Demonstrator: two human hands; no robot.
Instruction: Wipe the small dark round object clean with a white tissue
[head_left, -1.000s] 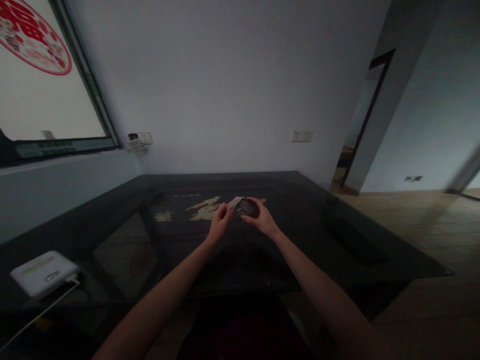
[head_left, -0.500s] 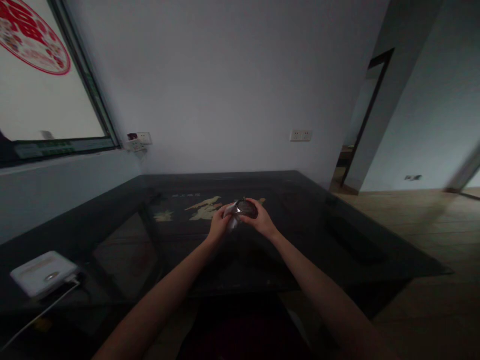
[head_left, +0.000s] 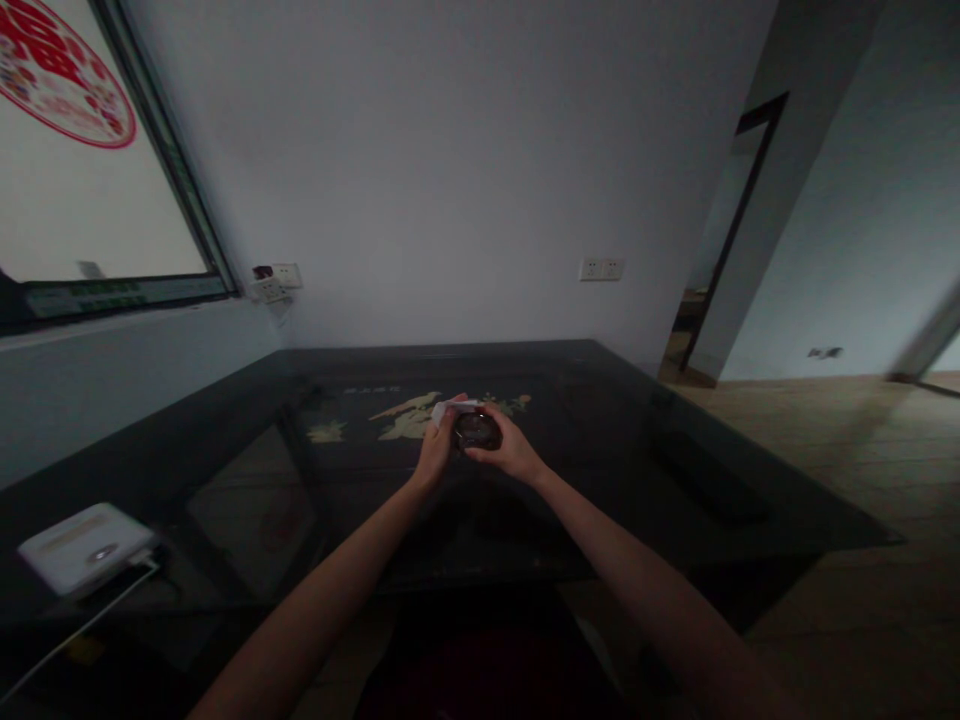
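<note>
Over the middle of the dark glass-topped table [head_left: 570,540], my right hand [head_left: 516,455] grips a dark, shiny round object [head_left: 478,431] by its right side. Its exact kind is too dim to tell; it is small enough to fit between both palms. My left hand [head_left: 432,455] is closed on a thin white tissue [head_left: 444,410], pressed to the object's left side. Part of the tissue is hidden by the left fingers and by the object.
A white box-shaped device [head_left: 90,548] with a plugged-in white cable [head_left: 79,632] lies at the table's left. Beyond the table's back edge rises a wall with a socket [head_left: 601,269]. Pale bird and flower pictures [head_left: 409,418] decorate the tabletop.
The round object has tilted and moved slightly left and down, so its round face shows more. The tissue has shifted from beneath its left side to the upper left.
</note>
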